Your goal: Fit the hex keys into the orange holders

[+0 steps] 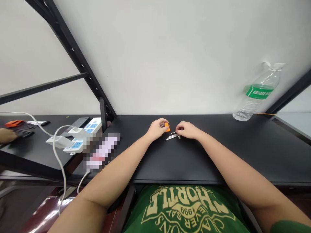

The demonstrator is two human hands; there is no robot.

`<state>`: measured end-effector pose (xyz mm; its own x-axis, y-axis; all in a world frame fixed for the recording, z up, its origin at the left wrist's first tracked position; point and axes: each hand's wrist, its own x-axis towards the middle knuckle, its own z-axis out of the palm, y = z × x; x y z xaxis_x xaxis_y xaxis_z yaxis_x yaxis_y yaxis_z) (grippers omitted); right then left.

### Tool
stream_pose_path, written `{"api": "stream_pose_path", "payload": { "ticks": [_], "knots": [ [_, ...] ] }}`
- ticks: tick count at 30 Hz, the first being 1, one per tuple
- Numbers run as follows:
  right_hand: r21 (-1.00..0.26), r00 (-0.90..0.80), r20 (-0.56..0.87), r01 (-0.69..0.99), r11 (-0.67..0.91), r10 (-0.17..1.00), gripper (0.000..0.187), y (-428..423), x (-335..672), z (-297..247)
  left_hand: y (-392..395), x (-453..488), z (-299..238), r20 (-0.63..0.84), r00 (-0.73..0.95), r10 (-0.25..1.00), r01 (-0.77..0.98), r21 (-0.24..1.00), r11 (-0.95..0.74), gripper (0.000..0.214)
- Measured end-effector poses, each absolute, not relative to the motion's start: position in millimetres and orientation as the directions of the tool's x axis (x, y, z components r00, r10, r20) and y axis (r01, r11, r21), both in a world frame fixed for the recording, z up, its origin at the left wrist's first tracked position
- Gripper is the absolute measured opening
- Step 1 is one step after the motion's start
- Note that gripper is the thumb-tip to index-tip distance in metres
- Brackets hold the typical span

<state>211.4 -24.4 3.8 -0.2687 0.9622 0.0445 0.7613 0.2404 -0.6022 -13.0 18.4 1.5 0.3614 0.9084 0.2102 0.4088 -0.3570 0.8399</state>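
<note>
My left hand [158, 129] is closed around a small orange hex key holder [167, 127], with a few metal keys showing between the fingers. Just right of it, my right hand [186, 130] has its thumb and fingers pinched together at the end of an L-shaped hex key [173, 132]. Below and between the two hands, several silver hex keys [172, 137] lie side by side on the black tabletop [184, 161]. My fingers hide part of the holder.
A clear plastic bottle [259, 92] with a green label stands at the back right by the wall. To the left are a white power strip [93, 126] with plugs and a pixelated phone-like object [104, 152]. Another person's hand [7, 136] is at the far left, near an orange holder [14, 123].
</note>
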Motion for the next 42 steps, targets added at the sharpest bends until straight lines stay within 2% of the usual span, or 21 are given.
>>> {"api": "stream_pose_path", "payload": {
  "ticks": [3,5,8,12,16,23,33,38,42],
  "knots": [
    [-0.531,-0.456,0.07,0.736,0.421,0.887,0.012,-32,204,4,18,-11,-1,0.216,0.384,0.898,0.349,0.866,-0.357,0.026],
    [-0.509,-0.495,0.088,0.724,0.466,0.865,0.013,-36,199,4,19,-10,-4,0.219,0.398,0.891,0.303,0.885,-0.353,0.027],
    [-0.571,-0.379,0.137,0.725,0.385,0.915,0.008,-37,195,6,18,-9,-7,0.223,0.41,0.885,0.271,0.896,-0.351,0.027],
    [-0.768,-0.105,0.177,0.608,0.204,0.979,0.012,-34,191,8,14,-7,-6,0.239,0.43,0.871,0.301,0.871,-0.388,0.026],
    [-0.86,-0.087,0.19,0.465,0.209,0.978,0.012,-31,186,1,8,-4,-3,0.237,0.475,0.848,0.327,0.847,-0.419,0.023],
    [-0.879,-0.102,0.162,0.437,0.191,0.981,0.022,-26,185,-6,12,-4,-5,0.252,0.428,0.868,0.407,0.803,-0.435,0.023],
    [-0.822,-0.011,0.133,0.557,0.117,0.991,0.014,-31,178,2,9,0,-8,0.292,0.43,0.854,0.308,0.842,-0.443,0.022],
    [-0.703,0.054,0.187,0.705,0.095,0.981,0.009,-24,193,2,6,-2,-1,0.295,0.379,0.877,0.292,0.861,-0.415,0.025],
    [-0.564,-0.074,0.112,0.816,0.124,0.991,0.014,-22,210,3,9,-7,4,0.296,0.329,0.897,0.338,0.85,-0.405,0.025]
  ]
}}
